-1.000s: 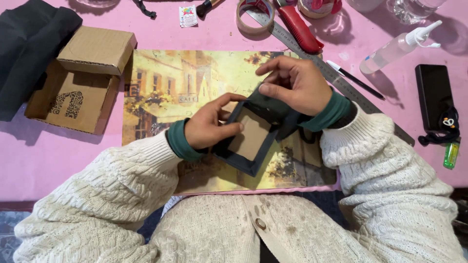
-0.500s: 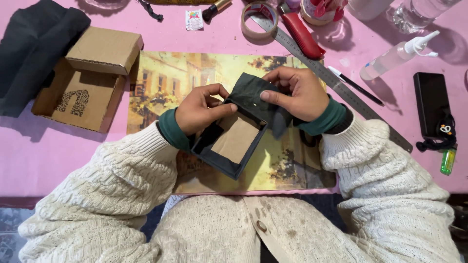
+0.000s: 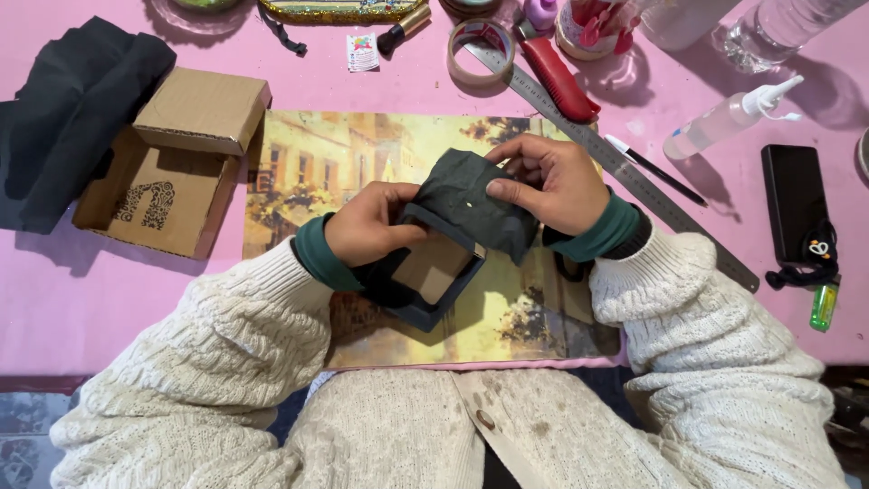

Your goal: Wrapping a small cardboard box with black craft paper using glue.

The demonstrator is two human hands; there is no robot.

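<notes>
A small open cardboard box with dark fabric on its outer walls is held tilted above a painted mat. My left hand grips its left wall, thumb over the rim. My right hand presses a flap of the dark fabric over the box's far wall, thumb on top and fingers curled around the edge. The bare brown cardboard bottom shows inside the box.
An open brown cardboard box and a heap of black cloth lie at the left. A metal ruler, tape roll, red cutter, pen, glue bottle, black phone and green lighter sit right and back.
Both hands lifted and tilted the small box, and the right hand pulled the dark fabric further over the far wall. The camera view shifted slightly downward.
</notes>
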